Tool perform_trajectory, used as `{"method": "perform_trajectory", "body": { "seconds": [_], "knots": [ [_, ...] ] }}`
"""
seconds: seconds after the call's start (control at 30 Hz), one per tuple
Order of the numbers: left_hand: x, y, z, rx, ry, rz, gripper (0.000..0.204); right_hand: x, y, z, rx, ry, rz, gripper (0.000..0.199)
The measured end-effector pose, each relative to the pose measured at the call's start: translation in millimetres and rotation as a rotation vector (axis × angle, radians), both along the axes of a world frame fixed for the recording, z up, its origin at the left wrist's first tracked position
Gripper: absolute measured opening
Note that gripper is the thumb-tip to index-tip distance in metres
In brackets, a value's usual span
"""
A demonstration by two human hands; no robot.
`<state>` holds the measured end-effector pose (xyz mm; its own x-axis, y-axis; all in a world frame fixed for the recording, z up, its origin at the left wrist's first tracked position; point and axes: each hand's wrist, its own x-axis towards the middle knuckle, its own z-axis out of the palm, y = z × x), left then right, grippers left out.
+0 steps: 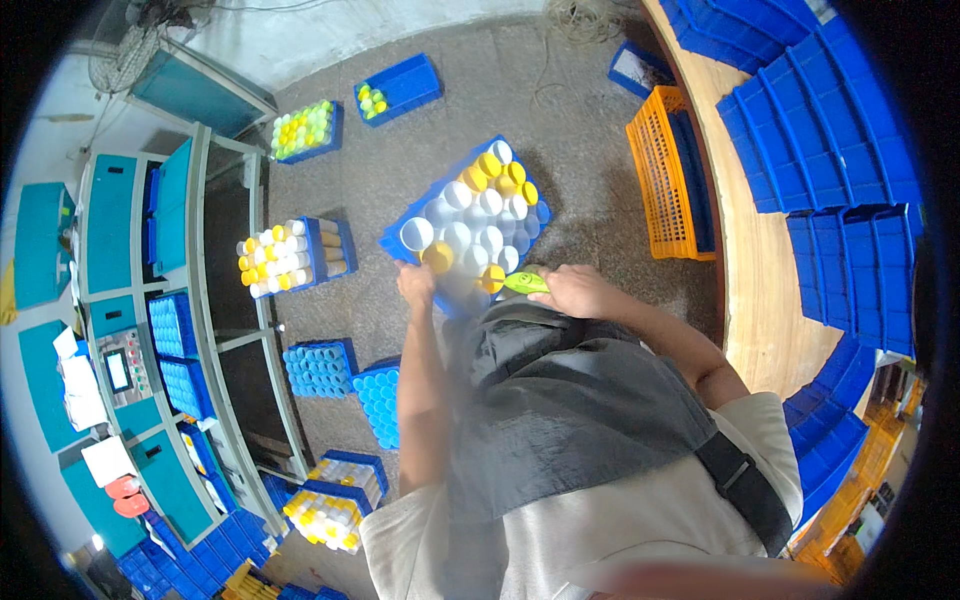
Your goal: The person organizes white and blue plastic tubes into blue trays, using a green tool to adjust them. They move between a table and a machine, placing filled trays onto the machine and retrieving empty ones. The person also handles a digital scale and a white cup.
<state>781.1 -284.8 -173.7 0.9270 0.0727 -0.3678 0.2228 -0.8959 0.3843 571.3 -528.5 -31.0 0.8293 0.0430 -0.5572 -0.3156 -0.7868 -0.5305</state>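
Gripping a lime-green tool (524, 283) in the right hand (572, 291), beside a blue crate (393, 239) of white and yellow tubes (457, 237), blurred along its near edge. Cannot tell the grip of the left hand (416, 285) at the crate's left side, nor read the tool's dark marking.

Left forearm (423, 390) runs straight forward, left hand (415, 284) at its end, finger closure unclear. Right elbow bent, right forearm (655, 325) angled inward, right hand (577, 291) gripping, fingers curled. Hands apart.
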Motion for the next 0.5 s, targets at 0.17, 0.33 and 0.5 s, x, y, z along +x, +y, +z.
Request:
{"method": "perform_trajectory", "body": {
  "seconds": [0.17, 0.33, 0.5],
  "knots": [
    [2.4, 7.1, -14.6, 0.014, -0.034, -0.005, 0.072, -0.2, 5.3, -25.1, -0.115, -0.076, -0.052, 0.051],
    [1.8, 26.4, -21.8, 0.016, 0.006, 0.009, 0.069, -3.0, -32.2, -43.8, -0.2, -0.135, -0.165, 0.052],
    [2.5, 47.0, -21.6, -0.125, 0.047, 0.051, 0.062, 4.7, -82.3, -61.3, -0.269, -0.046, -0.303, 0.052]
  ]
}}
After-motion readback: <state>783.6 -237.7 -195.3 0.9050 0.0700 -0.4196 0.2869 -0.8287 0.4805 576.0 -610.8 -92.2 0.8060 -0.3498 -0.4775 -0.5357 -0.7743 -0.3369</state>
